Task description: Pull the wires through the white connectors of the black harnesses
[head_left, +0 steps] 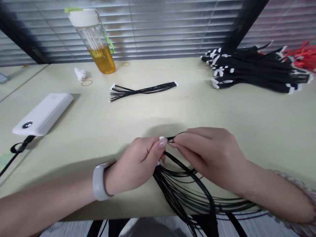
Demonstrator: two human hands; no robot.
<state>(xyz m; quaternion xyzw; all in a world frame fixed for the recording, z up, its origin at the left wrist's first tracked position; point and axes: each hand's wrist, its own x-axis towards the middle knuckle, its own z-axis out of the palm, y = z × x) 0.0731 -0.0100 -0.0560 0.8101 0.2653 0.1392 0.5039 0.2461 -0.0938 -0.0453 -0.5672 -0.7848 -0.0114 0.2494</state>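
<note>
My left hand [145, 158] is closed around a bundle of thin black wires [177, 194], thumb pressed on top. The wires hang down and fan out below it past the table's front edge. Close by on the right, my right hand [209, 151] pinches the ends of one or more black wires between thumb and fingers. A short stretch of wire shows between both hands; the very tips are hidden by the fingers. Farther back lies a short black wire harness [145, 89] with a white connector at its right end and split wires at its left.
A pile of black wire harnesses [249, 70] with white connectors lies at the back right, beside red wires [302, 56]. A bottle of amber liquid [105, 61], crumpled tissue [80, 74] and rubber bands [87, 83] are at the back. A white power bank [44, 113] with a cable sits left.
</note>
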